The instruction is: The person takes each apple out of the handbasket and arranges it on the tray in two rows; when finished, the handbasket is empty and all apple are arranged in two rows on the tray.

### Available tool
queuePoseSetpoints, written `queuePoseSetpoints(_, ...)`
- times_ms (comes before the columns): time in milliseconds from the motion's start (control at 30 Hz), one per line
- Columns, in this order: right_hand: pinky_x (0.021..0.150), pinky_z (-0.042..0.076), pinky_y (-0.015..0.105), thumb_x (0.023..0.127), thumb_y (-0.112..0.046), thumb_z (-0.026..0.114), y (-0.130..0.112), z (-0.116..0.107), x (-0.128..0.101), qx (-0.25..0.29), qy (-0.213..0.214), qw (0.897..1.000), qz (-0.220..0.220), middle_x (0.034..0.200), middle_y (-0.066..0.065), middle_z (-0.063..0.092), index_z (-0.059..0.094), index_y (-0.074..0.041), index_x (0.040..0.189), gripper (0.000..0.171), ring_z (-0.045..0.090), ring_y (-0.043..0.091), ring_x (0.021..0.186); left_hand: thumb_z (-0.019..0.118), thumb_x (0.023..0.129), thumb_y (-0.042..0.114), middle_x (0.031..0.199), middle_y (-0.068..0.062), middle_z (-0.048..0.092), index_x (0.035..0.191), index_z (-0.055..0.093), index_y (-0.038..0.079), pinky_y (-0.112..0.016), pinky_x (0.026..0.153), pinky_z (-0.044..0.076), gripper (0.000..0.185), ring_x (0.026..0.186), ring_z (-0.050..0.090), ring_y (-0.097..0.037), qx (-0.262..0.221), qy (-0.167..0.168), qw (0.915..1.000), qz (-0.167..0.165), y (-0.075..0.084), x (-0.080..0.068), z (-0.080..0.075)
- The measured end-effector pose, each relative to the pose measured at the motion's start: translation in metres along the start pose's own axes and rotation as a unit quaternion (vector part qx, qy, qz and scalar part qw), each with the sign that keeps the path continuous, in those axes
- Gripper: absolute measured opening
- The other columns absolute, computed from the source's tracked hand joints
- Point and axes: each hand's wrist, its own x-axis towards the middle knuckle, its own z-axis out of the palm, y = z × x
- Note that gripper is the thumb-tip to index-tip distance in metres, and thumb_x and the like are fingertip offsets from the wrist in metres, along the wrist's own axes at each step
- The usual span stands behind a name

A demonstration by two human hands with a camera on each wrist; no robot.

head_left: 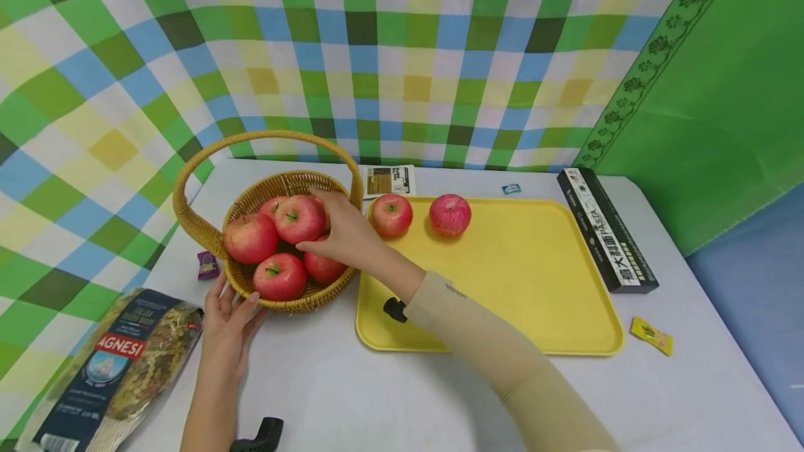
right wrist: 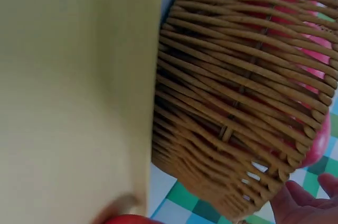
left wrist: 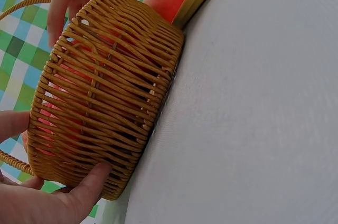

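A brown wicker basket (head_left: 289,304) with a tall arched handle stands at the left of the table, holding several red apples. Reaching into it, my right hand (head_left: 344,232) holds the upper apple (head_left: 298,219), fingers behind and thumb at its near side. My left hand (head_left: 227,323) grips the basket's near left side. In the left wrist view, one digit of the left hand (left wrist: 58,200) lies at the rim and another presses lower on the weave. Two more apples, one red (head_left: 391,215) and one deeper pink (head_left: 449,215), sit on the yellow tray (head_left: 502,284).
An AGNESI pasta bag (head_left: 119,368) lies at the front left, near a purple packet (head_left: 207,266). Right of the tray are a black pasta box (head_left: 606,232) and a yellow packet (head_left: 652,335). Behind lie a printed card (head_left: 389,181) and a small blue packet (head_left: 511,188).
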Motion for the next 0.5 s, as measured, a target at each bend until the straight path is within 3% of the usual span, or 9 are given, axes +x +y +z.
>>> queuePoseSetpoints(133,0.103,0.042,0.038,0.077,-0.05,0.077,-0.005,0.007,0.01,-0.046,-0.02,0.999,0.022,0.147,0.004,0.038,0.027,-0.02,0.152,0.095,0.04,0.019,0.131,0.058,0.098,0.016,0.16,-0.002,0.012,0.154,0.006,0.029,-0.035,0.102,0.04,0.078,0.139,0.028,-0.023,-0.001,-0.008,0.9999,0.007,-0.001,-0.001,0.0)
queuePoseSetpoints(500,0.098,0.045,0.035,0.079,-0.038,0.078,-0.006,0.013,0.019,-0.058,-0.01,0.998,0.022,0.136,0.007,0.047,0.039,-0.018,0.144,0.079,0.049,0.02,0.12,0.058,0.097,0.015,0.16,-0.002,0.013,0.154,0.007,0.03,-0.032,0.1,0.041,0.078,0.141,0.027,-0.024,-0.002,-0.008,0.9999,0.006,-0.001,0.0,-0.001)
